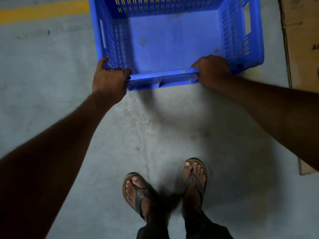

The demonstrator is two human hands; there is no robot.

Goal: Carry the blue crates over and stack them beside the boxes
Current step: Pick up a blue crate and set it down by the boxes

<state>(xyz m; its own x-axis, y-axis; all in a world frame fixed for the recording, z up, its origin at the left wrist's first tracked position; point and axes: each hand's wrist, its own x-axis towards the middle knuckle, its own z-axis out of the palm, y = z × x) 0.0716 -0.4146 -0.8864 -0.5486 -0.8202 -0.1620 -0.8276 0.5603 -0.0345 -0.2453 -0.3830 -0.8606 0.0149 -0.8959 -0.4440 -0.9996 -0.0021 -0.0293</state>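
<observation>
1. The blue crate point(174, 42) sits low over the concrete floor point(51, 75), ahead of the person's sandalled feet point(164, 190). Its right side is close beside a flattened cardboard box point(303, 40) at the right edge of the floor, and a yellow floor line point(43, 12) runs behind its left side. Whether it rests on the floor or hangs just above it, I cannot tell.
2. The left hand point(110, 80) is closed over the near-left corner of the crate's rim, thumb along the near rail and fingers wrapped onto the side wall.
3. The right hand point(213, 71) is closed over the near rim close to the right corner.
4. The crate is empty, so it probably lifts lightly. Its moulded plastic walls, slotted all round, look stiff and unlikely to flex much.
5. The rim is smooth plastic and may slip in the palms, and gripping one long edge only lets the far side droop.
6. Cut-out handles show in both short walls; taking those would likely balance the load better for carrying and stacking.
</observation>
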